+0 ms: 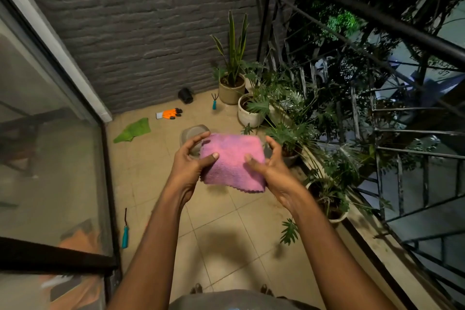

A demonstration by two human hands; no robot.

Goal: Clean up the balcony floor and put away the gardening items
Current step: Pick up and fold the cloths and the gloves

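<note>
pink cloth (232, 161), folded into a thick square, is held up in the air over the tiled floor (226, 234). the left hand (187, 167) grips its left edge and the right hand (273, 171) grips its right edge, each with the thumb pressed on top and the fingers curled round the side. nearer, a teal-handled tool (125, 233) lies on the floor beside the glass door (50, 158). potted plants (332, 209) line the railing (377, 20) on the right, their leaves spilling over the tiles. just behind the cloth, partly hidden by it, sits a grey pot (192, 133). farther off lie a green cloth (133, 130), an orange glove (171, 113) and a small hand rake (214, 102). a black object (185, 95) rests against the brick wall (138, 33), near a tall plant in a beige pot (231, 90).
</note>
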